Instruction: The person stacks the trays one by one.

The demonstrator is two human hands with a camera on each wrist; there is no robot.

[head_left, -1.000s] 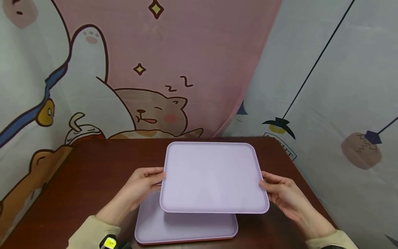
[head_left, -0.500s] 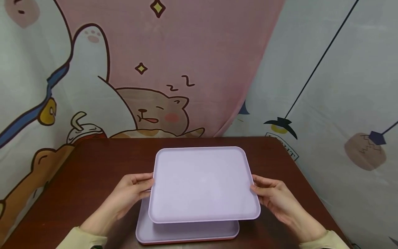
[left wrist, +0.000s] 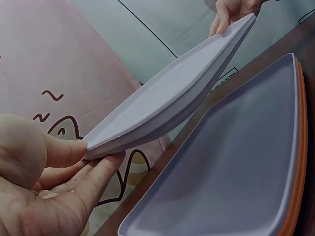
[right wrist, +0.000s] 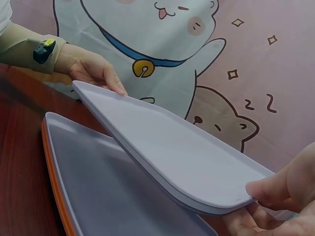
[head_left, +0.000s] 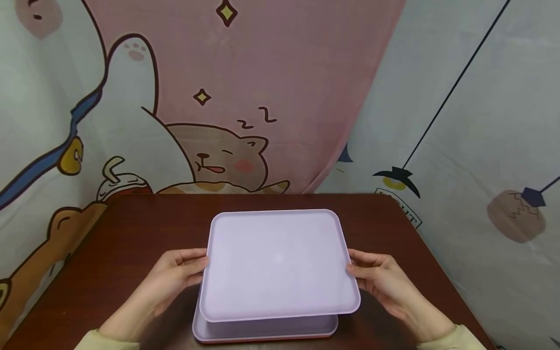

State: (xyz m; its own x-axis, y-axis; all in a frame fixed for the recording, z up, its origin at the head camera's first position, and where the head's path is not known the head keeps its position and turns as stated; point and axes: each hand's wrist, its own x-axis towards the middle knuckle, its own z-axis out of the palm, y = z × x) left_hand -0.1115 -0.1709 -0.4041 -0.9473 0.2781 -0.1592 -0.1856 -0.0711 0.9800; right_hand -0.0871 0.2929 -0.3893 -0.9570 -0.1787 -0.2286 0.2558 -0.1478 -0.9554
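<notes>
The lilac tray [head_left: 277, 265] is held in the air over the tabletop [head_left: 131, 233], gripped at its two short ends and hanging just above a stack of trays lying near the front edge. The left hand [head_left: 172, 277] pinches the left rim, thumb on top and fingers [left wrist: 93, 182] underneath, as the left wrist view shows plainly. The right hand [head_left: 380, 282] grips the right rim the same way, thumb over the edge and fingers curled below it. In both wrist views the held tray sits clear of the stack, with a gap between them, and it lies roughly level and a little askew to the stack.

The stack has a second lilac tray [head_left: 262, 330] on top and an orange tray [right wrist: 54, 187] beneath it, whose rim shows only as a thin line along the edge. The held tray covers most of the stack in the head view, leaving its near strip visible.

The tabletop is dark reddish-brown wood. Behind it hangs a cartoon curtain [head_left: 245, 97] with a sleeping cat on pink, and to the right a pale curtain [head_left: 481, 121] with thin black lines.
</notes>
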